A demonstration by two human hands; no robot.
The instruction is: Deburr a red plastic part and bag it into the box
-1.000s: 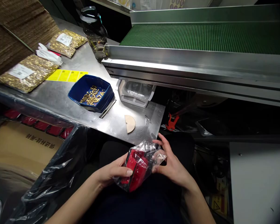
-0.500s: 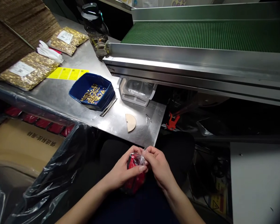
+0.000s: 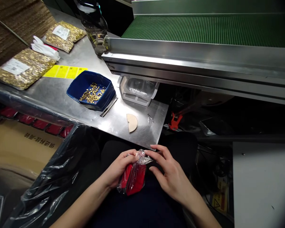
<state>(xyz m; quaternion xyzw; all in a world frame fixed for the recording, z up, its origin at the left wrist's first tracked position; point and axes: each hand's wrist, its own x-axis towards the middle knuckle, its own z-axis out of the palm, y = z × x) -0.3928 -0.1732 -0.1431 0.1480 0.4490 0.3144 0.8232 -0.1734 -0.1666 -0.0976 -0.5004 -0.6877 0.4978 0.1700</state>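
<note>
Over my lap I hold a red part inside a clear plastic bag. My left hand is wrapped round the bag from the left, thumb and fingers closed on it. My right hand touches the gathered top of the bag with its fingertips, the other fingers spread loosely. The bag's neck is bunched between the two hands, just below the front edge of the steel table.
On the table stand a blue tray of small brass pieces, bags of brass parts, yellow labels, a wooden half-disc, a white holder and a bottle. A green conveyor runs behind. Black plastic sheeting and a cardboard box lie at left.
The bag's loose top, open and spread a second ago, has been gathered and bunched. My right hand has loosened from a pinch to spread fingers. The view has shifted slightly.
</note>
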